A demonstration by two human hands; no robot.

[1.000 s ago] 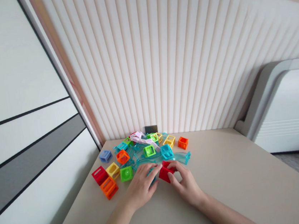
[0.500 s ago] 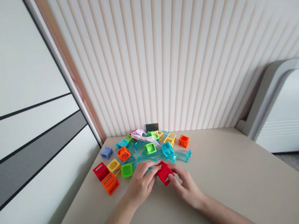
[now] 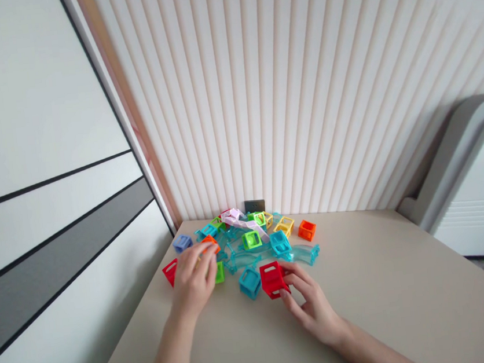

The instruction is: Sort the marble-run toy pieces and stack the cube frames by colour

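So the right hand (image 3: 311, 307) has the red block (image 3: 272, 280) pinched between thumb and fingers, and the teal block (image 3: 250, 283) sits just past it on the tabletop (image 3: 252, 343), to that hand's left. The left hand (image 3: 194, 277) is curled, with the orange block (image 3: 210, 244) by its fingertips and the green block (image 3: 220, 272) beside its thumb; can't tell if it's gripping anything. Looks like a hold-one, reach-for-another step to me. Next move calls for a clean left pinch, red block steady, imo.
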